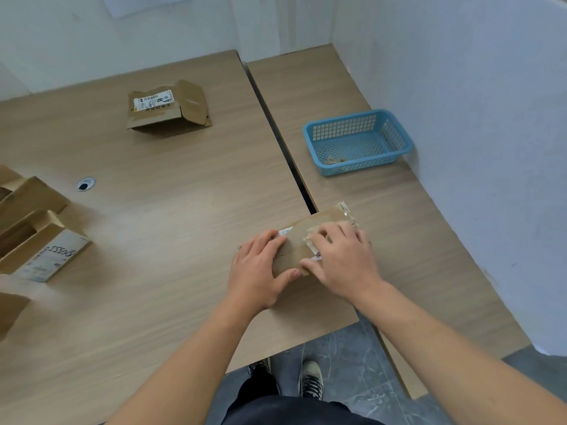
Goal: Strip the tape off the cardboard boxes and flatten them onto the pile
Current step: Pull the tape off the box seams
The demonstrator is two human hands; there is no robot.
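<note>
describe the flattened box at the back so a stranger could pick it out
Start on the left wooden table, the larger of the two, and look to its far side, near the wall. The flattened box lies alone there, squashed, with a white shipping label on top; the other boxes crowd the left edge.

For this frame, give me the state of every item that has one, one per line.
Box under the hands: closed, clear tape partly lifted at its far end.
Left hand: pressing down on the box.
Right hand: fingers on the loose tape.
Far box: partly collapsed, label up.
Boxes at left edge: open, not flattened.
Blue basket: upright, a few scraps inside.
</note>
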